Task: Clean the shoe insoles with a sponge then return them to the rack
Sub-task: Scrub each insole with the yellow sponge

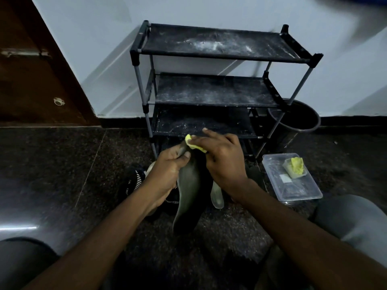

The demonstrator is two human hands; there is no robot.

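Observation:
My left hand [167,170] grips a dark grey-green insole [188,191] near its upper end, holding it upright over the floor. My right hand [222,155] holds a yellow sponge [193,144] and presses it on the insole's top end. A second, paler insole [216,195] lies on the floor behind my right wrist. The black shoe rack [209,88] stands against the wall just beyond my hands, its dusty shelves bare.
A black shoe with white marks [134,181] lies on the floor to the left. To the right sits a clear plastic container [293,185] with a small tub holding another yellow sponge [296,166]. A dark bin [297,120] stands beside the rack. My knees frame the bottom corners.

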